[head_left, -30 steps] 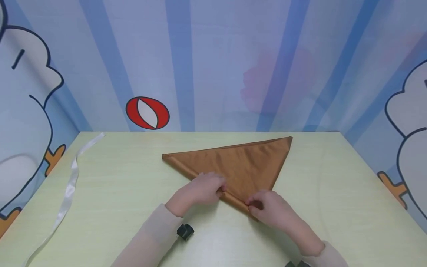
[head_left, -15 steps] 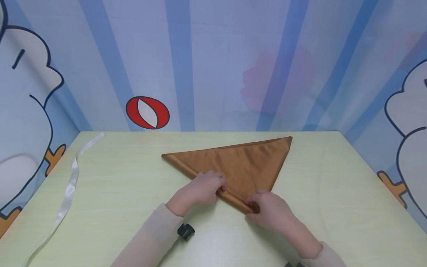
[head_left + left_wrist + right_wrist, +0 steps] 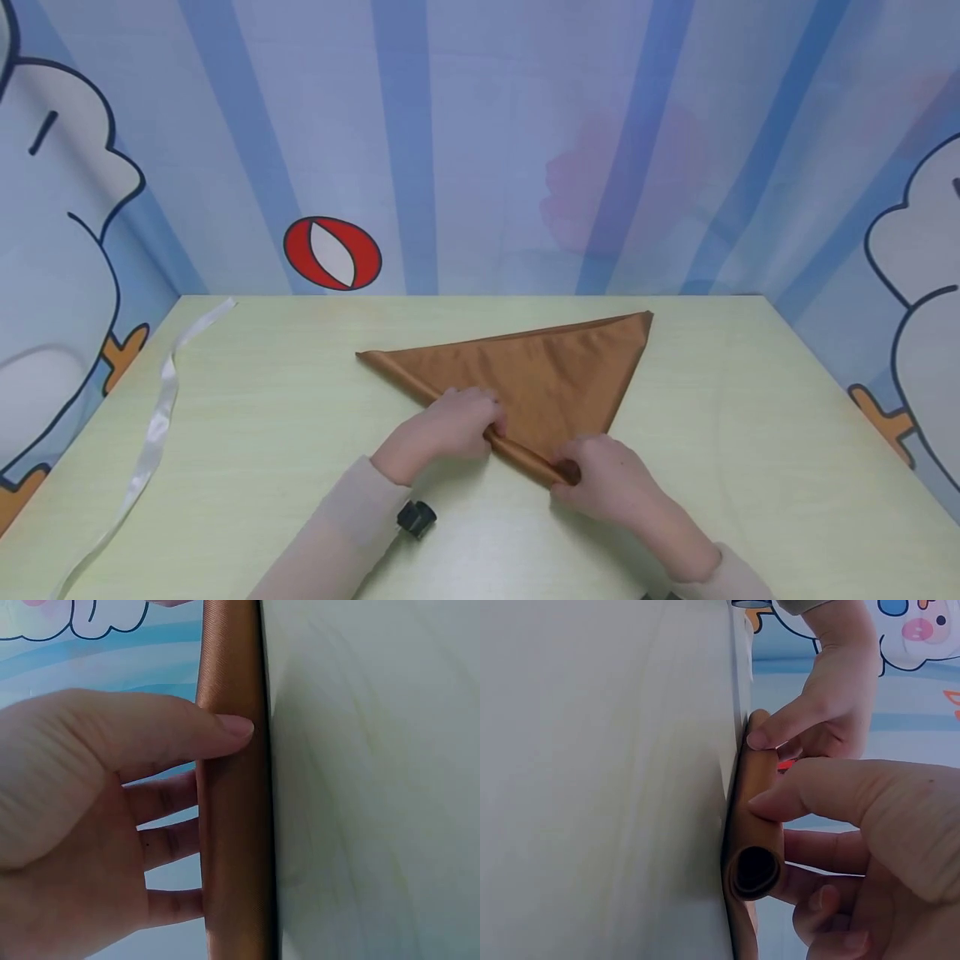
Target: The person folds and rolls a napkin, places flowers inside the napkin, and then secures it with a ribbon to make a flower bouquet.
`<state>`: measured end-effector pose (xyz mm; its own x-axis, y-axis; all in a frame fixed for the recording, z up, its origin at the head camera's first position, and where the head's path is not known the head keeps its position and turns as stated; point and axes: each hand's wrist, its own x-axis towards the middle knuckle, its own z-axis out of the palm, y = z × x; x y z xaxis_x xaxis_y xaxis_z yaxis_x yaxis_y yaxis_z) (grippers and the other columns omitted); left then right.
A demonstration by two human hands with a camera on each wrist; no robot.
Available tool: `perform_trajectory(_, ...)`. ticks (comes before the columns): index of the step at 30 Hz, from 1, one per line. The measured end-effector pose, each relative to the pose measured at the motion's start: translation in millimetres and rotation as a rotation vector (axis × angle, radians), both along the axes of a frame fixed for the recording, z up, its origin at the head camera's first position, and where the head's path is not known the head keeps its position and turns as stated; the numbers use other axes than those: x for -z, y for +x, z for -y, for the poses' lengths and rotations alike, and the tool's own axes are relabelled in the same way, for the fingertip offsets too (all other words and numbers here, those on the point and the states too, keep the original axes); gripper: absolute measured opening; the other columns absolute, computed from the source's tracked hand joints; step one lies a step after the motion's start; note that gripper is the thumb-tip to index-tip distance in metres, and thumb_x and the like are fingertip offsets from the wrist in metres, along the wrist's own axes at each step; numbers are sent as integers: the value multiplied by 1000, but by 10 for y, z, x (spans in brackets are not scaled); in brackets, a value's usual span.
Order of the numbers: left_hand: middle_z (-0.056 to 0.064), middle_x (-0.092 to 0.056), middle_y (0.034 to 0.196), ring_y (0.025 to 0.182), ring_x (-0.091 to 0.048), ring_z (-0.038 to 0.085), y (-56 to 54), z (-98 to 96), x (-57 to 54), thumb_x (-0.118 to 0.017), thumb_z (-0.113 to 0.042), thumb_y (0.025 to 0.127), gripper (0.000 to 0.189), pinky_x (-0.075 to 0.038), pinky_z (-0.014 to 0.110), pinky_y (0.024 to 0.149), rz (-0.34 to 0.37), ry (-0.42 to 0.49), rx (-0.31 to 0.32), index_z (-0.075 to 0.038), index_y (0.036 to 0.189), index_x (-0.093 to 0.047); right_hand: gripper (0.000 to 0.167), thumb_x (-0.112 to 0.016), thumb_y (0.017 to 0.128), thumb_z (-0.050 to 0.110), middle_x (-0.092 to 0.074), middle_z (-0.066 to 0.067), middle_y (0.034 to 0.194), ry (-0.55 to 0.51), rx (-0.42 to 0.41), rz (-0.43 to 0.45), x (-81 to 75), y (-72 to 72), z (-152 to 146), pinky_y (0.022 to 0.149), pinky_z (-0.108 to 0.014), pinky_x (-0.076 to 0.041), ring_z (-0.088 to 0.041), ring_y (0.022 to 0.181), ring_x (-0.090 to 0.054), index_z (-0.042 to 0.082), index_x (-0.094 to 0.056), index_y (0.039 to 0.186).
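A brown satin-like cloth (image 3: 540, 375) lies folded in a triangle on the table, its near-left edge rolled into a tube. My left hand (image 3: 453, 423) grips the middle of that roll; in the left wrist view the thumb presses on the brown roll (image 3: 236, 825) with the fingers behind it. At the roll's near end, my right hand (image 3: 611, 479) holds it between thumb and fingers. The right wrist view shows the roll's hollow open end (image 3: 755, 871) beside the right fingers, with the left hand (image 3: 840, 690) farther along the roll.
A white ribbon (image 3: 159, 425) lies lengthwise along the table's left side. The pale table (image 3: 750, 433) meets a blue striped backdrop (image 3: 480, 150) at its far edge. A small black device (image 3: 416, 518) sits at the left wrist.
The right hand has shifted slightly and closed round the roll's near end, which has curled inward. The cloth's far corners have slid a little left and nearer. The left hand stays almost in place.
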<state>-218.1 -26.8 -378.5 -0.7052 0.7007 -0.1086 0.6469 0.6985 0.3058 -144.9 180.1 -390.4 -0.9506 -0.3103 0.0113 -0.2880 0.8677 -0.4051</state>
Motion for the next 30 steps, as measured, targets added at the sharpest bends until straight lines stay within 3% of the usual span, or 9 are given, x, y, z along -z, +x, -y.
perform_trajectory(11,-2,-62,98,104,-55,23,-20,44,-7,-58,-2,85,20,-38,56,94,34,33,46,-12,95,-72,22,-73,72,14,-63,7,77,-51,0,57,-6,-20,-34,59,-28,-40,-8,66,-49,10,-74,93)
perform_trajectory(21,1,-65,107,110,-55,25,-39,29,30,-54,-9,91,22,-38,55,95,31,34,23,-11,103,-72,18,-71,75,12,-60,7,75,-96,19,100,-24,-27,-62,61,-30,-42,-9,67,-51,14,-68,93)
perform_trajectory(26,-4,-62,94,93,-55,18,-51,3,59,-57,-7,91,10,-40,47,88,27,47,-6,-15,96,-62,18,-70,78,10,-63,6,80,-103,21,99,-20,-31,-71,66,-33,-45,-10,72,-53,14,-67,95)
perform_trajectory(30,-7,-56,83,82,-50,14,-52,-1,66,-57,-4,90,14,-37,43,80,8,62,1,-17,88,-56,15,-71,80,10,-65,5,85,-97,53,109,-19,-27,-55,74,-39,-48,-12,80,-58,16,-67,94)
